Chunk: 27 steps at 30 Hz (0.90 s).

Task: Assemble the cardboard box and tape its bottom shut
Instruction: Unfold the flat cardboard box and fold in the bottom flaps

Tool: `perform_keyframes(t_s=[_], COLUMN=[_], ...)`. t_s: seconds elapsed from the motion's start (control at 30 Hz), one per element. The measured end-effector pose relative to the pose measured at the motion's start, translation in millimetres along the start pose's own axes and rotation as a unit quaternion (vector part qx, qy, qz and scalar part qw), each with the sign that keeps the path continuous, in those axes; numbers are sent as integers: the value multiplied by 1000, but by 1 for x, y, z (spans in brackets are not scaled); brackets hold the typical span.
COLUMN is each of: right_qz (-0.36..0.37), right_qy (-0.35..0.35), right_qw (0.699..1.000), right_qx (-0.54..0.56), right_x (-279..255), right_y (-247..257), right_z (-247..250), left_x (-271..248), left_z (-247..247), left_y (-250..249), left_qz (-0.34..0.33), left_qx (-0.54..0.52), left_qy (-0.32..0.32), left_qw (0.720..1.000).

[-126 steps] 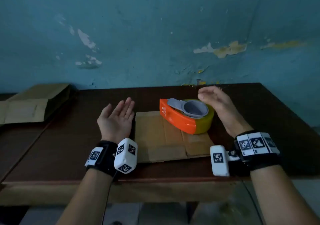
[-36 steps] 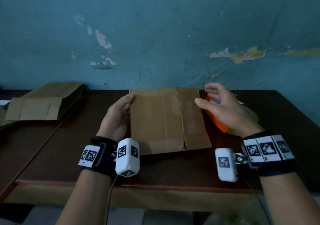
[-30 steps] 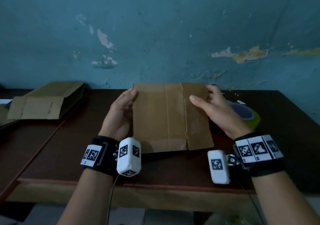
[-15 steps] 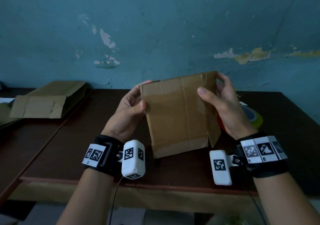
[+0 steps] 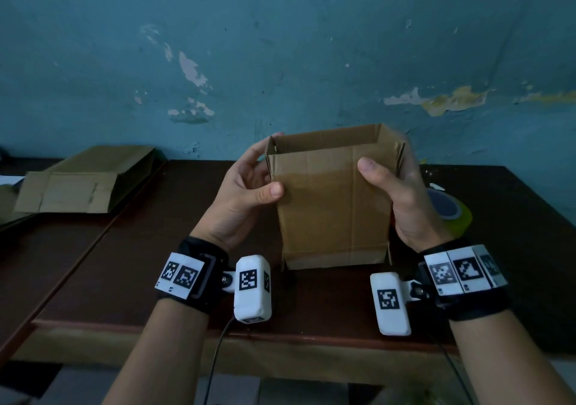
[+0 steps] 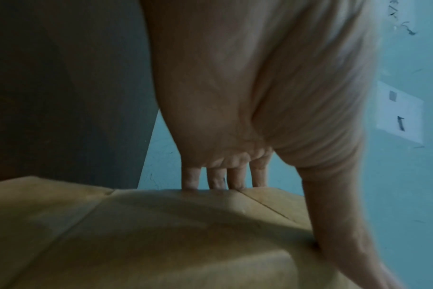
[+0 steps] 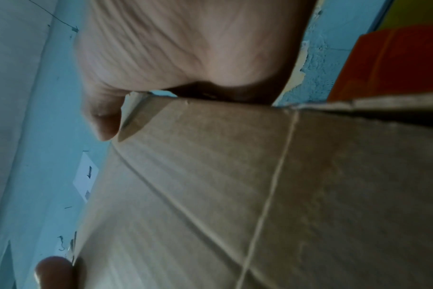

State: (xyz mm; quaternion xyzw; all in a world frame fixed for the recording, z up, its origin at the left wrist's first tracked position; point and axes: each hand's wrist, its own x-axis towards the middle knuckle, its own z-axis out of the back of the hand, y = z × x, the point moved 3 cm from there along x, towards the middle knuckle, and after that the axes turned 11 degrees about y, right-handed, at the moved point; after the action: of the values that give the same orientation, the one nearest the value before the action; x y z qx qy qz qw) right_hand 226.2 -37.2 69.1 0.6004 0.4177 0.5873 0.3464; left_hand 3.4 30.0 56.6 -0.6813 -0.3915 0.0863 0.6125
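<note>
Cardboard box (image 5: 332,205) opened into a tube, held above the bench (image 5: 124,264); left hand (image 5: 241,199) and right hand (image 5: 402,200) fingers grip its sides. Bottom flaps unfolded, untaped; tape dispenser (image 5: 448,211) behind box.

Your brown cardboard box (image 5: 333,199), opened into an upright sleeve, top flaps up, lifted just above the desk (image 5: 124,264), yellow-and-orange tape dispenser (image 5: 452,211) lying behind it
</note>
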Motion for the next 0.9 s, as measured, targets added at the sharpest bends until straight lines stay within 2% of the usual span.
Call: perform_keyframes(t_s=[0.27,0.4,0.53,0.63,0.7,0.83,0.9], right_qz=[-10,-14,-1,-10,-3,21,20], right_qy=[8,8,-48,-62,-60,-45,-37], right_qw=[999,999,998,995,996,999,999], right_qx=[32,48,47,75,65,11,23], right_x=[2,1,-1,-1,0,3,4], right_y=[-3,-3,-3,-7,-7,-3,-4], right_z=[-2,-5,-1,1,0,-1,-2], left_x=[1,1,2,0,-2,-1,0], left_z=[-11,-11,-13,-17,-17,-15,-16], left_y=[-4,-2,-6,-10,-11,-11,-13], left_qz=[-23,-35,-30,-37,-42,-31,-35], left_qx=[30,47,73,74,75,67,61], left_qy=[-32,-22,-10,-5,-4,-43,-46], left_qw=[999,998,997,997,996,996,996])
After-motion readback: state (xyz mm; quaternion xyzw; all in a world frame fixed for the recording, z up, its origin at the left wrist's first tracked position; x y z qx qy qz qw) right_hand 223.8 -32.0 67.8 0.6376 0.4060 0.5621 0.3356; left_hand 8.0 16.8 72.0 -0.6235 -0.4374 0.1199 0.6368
